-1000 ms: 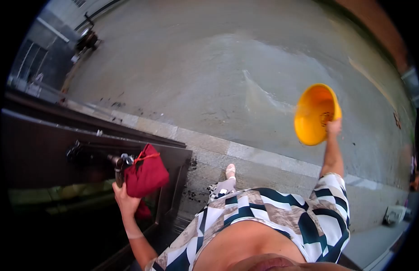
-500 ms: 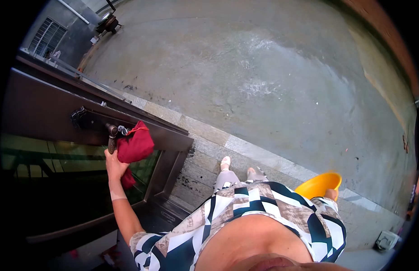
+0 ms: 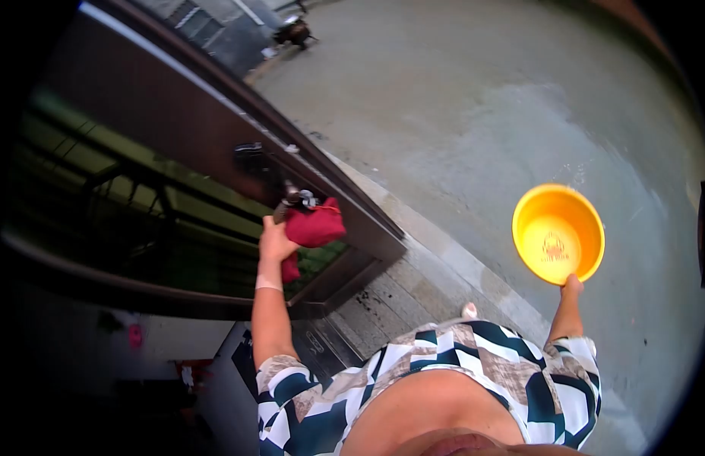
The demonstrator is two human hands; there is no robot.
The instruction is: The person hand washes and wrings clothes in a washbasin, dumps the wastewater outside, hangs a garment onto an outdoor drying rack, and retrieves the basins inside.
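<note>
My left hand [image 3: 276, 242] is closed around the lower end of the door handle [image 3: 286, 205] on a dark brown door [image 3: 178, 99] with a glass pane. A dark red cloth [image 3: 316, 225] bunches against that hand, and more of it shows below the fingers. Whether the hand also grips the cloth I cannot tell. Beside the handle are small shiny metal pieces [image 3: 308, 199], blurred. On the other side, my right hand [image 3: 572, 286] grips the near rim of a yellow plastic basin [image 3: 557, 220]. Its inside faces me, with a dark print on the bottom. Small droplets show beyond its far rim.
Wet concrete ground [image 3: 444, 99] spreads ahead, beyond a strip of stone paving [image 3: 444, 251]. A dark stove-like object [image 3: 293, 32] stands far off near a grey wall [image 3: 223, 38]. The door's threshold [image 3: 326, 342] lies at my left.
My right hand has swung the basin out from my side, forward over the concrete. The door appears further right and at a steeper slant, with my left hand still on its handle.
</note>
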